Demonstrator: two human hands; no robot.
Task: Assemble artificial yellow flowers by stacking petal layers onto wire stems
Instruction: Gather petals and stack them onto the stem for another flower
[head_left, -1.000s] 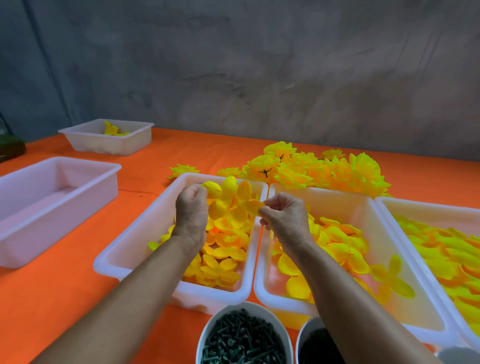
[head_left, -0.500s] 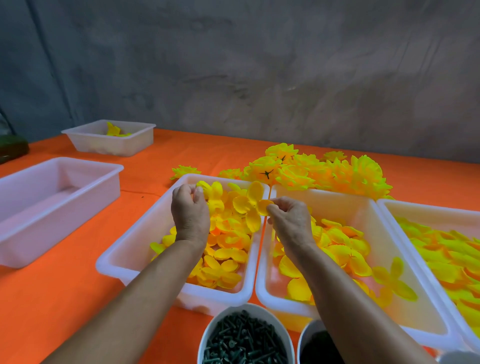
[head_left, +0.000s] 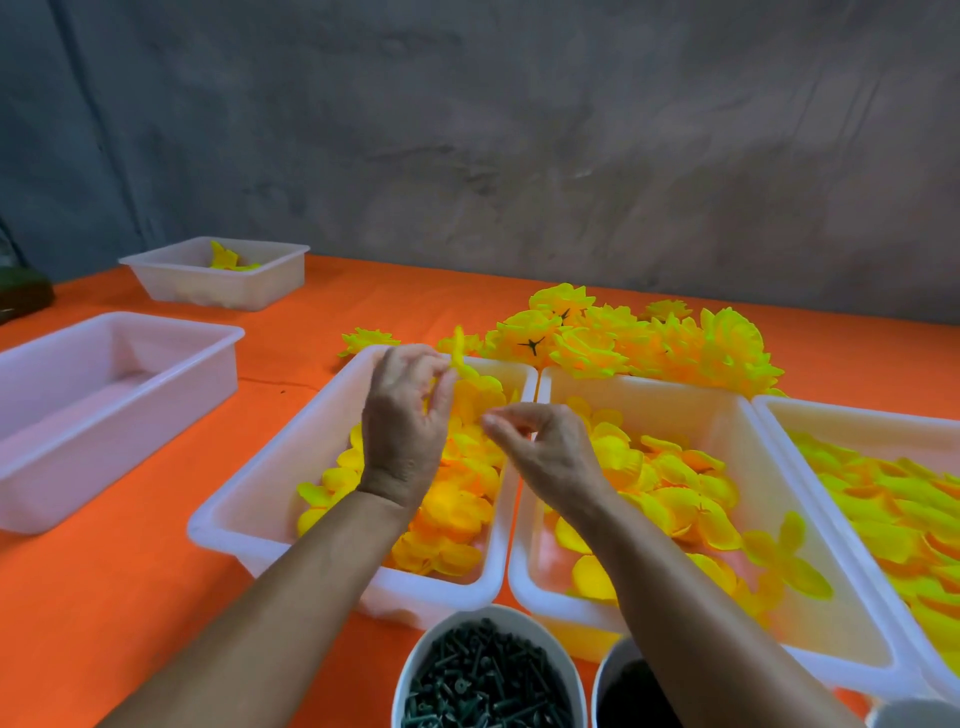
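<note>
A petal layer (head_left: 460, 358) is pinched in the left hand (head_left: 402, 415) above the left tray (head_left: 270, 499), at 12 o'clock of the heap there. The right hand (head_left: 545, 447) is pinched shut just beside it; whether a stem is gripped cannot be told. The layer's centre hole is best lined up with the stem tip before being slid down. The layer is thin, bright yellow and floppy.

One head-worn camera looks forward and down, close over the table (head_left: 156, 597).
</note>
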